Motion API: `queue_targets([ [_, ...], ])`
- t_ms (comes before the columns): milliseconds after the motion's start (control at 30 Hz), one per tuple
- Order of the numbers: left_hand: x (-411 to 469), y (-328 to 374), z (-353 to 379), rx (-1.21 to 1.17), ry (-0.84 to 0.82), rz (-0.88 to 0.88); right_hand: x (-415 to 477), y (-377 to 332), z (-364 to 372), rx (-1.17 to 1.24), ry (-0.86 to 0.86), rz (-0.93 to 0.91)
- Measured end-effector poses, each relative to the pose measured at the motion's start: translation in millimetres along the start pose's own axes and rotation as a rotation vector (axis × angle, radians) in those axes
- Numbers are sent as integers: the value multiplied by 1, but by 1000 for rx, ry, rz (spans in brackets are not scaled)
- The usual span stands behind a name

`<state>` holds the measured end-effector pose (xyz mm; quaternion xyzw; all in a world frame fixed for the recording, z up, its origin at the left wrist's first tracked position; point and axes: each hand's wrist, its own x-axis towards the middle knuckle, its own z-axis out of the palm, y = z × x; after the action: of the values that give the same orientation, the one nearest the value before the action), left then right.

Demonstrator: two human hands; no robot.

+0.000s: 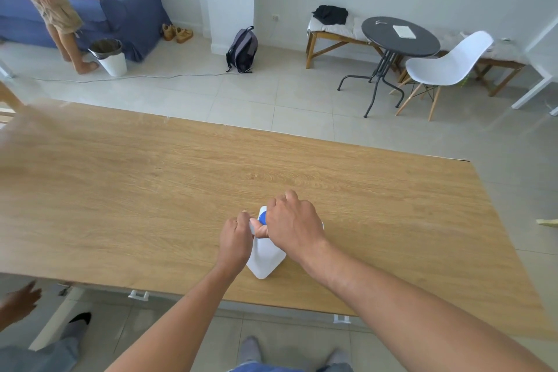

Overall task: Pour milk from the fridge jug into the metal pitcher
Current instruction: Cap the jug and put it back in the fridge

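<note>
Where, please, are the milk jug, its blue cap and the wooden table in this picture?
milk jug [265,260]: head view, on its white body below the hands.
blue cap [262,217]: head view, on the visible blue sliver between the hands.
wooden table [151,190]: head view, on bare tabletop left of the jug.

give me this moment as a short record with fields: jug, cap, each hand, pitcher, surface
jug: white plastic milk jug, upright near the front edge of the table
cap: blue cap, on the jug's neck, partly covered
left hand: left hand closed on the jug near its top, steadying it
right hand: right hand over the top, fingers around the cap
pitcher: no metal pitcher in view
surface: wooden table
stage: cap on, nothing poured yet
</note>
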<state>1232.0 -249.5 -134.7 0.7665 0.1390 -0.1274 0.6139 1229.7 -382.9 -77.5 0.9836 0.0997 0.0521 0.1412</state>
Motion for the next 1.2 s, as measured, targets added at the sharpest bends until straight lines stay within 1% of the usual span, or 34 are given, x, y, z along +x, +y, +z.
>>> queue_targets([
  [133, -7, 0, 2, -42, 35, 7, -6, -1, -5, 83, 102, 54],
  [267, -11, -4, 4, -31, 63, -11, -17, 13, -6, 254, 226, 44],
  [333, -16, -6, 7, -28, 74, -35, -23, 23, -2, 331, 180, 28],
  [433, -27, -3, 11, -37, 107, -71, -33, 35, -1, 465, -80, 54],
  [467, -31, 0, 11, -42, 123, -92, -36, 38, -1, 485, -142, 44],
  [567, -38, -3, 12, -35, 119, -115, -49, 41, 6, 521, -252, -22],
  [667, -47, -9, 10, -25, 112, -151, -63, 37, 17, 648, -304, -50],
  [733, -54, -10, 9, -53, 136, -165, -70, 33, 20, 762, -340, -39],
  [833, -60, -9, 6, -97, 168, -197, -80, 28, 28, 979, -371, 32],
  [900, -63, -8, 5, -120, 160, -171, -86, 23, 31, 1064, -348, 73],
  [1033, -66, -12, 5, -113, 157, -182, -99, 13, 35, 1129, -306, 167],
  [1200, -66, -10, 1, -97, 88, -163, -103, 6, 33, 1166, -288, 237],
])
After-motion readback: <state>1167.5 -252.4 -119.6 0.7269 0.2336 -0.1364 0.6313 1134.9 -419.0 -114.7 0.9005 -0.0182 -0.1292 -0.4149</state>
